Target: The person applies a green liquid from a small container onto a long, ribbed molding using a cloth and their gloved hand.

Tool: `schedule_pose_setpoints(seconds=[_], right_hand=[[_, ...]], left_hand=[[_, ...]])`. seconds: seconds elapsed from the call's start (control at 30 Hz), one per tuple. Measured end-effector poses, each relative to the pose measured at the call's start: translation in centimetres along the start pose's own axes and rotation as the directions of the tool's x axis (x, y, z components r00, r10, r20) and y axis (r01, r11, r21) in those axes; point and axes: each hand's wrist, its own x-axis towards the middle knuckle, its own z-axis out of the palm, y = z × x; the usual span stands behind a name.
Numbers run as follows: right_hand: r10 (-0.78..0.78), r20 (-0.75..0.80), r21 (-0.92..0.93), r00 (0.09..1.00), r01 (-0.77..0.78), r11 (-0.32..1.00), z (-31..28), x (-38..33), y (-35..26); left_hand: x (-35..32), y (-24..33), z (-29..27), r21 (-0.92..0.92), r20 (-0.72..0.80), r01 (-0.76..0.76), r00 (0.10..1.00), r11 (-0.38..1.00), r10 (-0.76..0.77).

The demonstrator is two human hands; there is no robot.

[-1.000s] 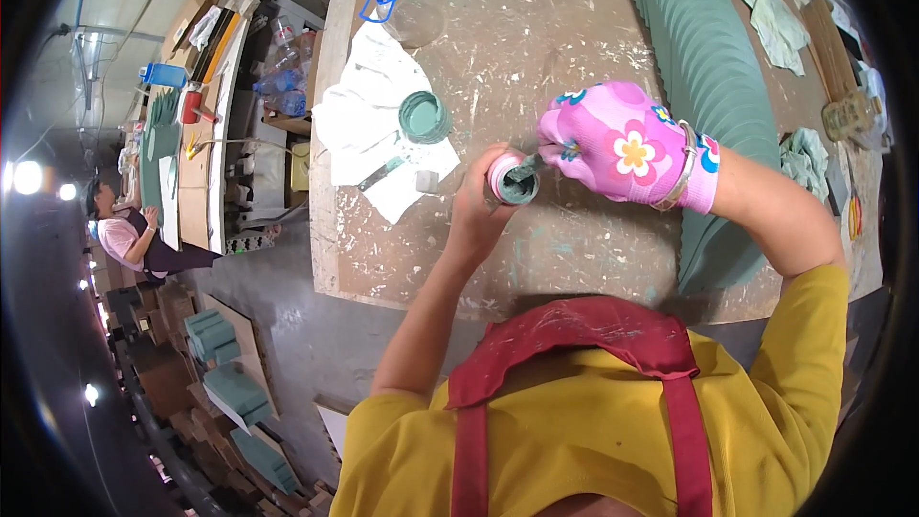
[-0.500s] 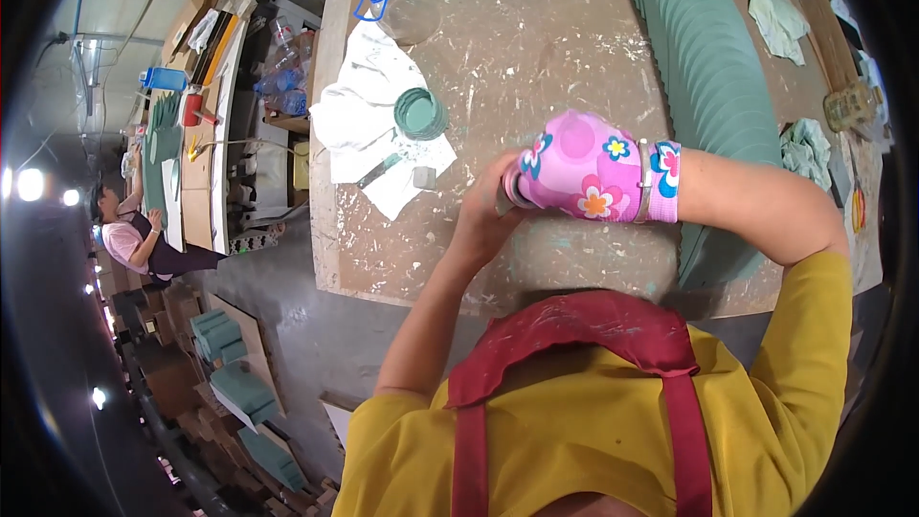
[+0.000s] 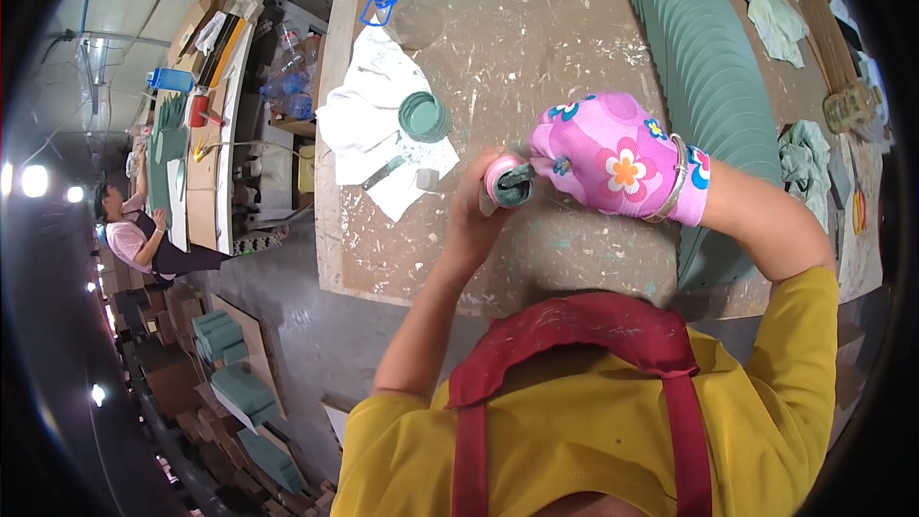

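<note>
Left hand (image 3: 471, 208) grips pink-rimmed jar (image 3: 494, 182) above worktop (image 3: 536, 38), toward near edge; right hand (image 3: 613, 158), flower-print glove, closed around paste-coated tool (image 3: 522, 173) at jar's mouth.

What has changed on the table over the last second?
The gloved right hand covered the small jar half a second ago; it has now drawn back to the right, showing the jar's mouth and a paint-smeared tool again. Nothing was visibly let go. The bare left hand still holds the jar; the green cup and white cloth stayed put.
</note>
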Motion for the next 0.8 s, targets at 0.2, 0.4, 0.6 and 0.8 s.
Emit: schedule_pose_setpoints(seconds=[0.2, 0.4, 0.6, 0.8], right_hand=[[0.044, 0.097, 0.082, 0.994, -0.052, 0.995, 0.9, 0.3, -0.7], [-0.213, -0.223, 0.119, 0.951, 0.243, 0.963, 7.2, -1.5, 1.8], [-0.151, -0.123, -0.007, 0.981, 0.151, 0.988, 1.3, -0.3, -0.2], [-0.265, -0.102, -0.069, 0.959, 0.259, 0.964, 4.4, -0.2, -0.1]], left_hand=[[0.3, 1.4, 0.4, -0.044, -0.007, -0.020, 1.000, 0.999, 0.019], [-0.7, 1.1, 1.2, -0.027, -0.043, -0.033, 0.999, 0.999, 0.032], [-1.1, 0.8, 0.2, 0.109, -0.093, -0.043, 0.994, 0.993, 0.053], [-1.6, 1.0, 1.3, 0.139, 0.010, -0.011, 1.000, 0.990, 0.010]])
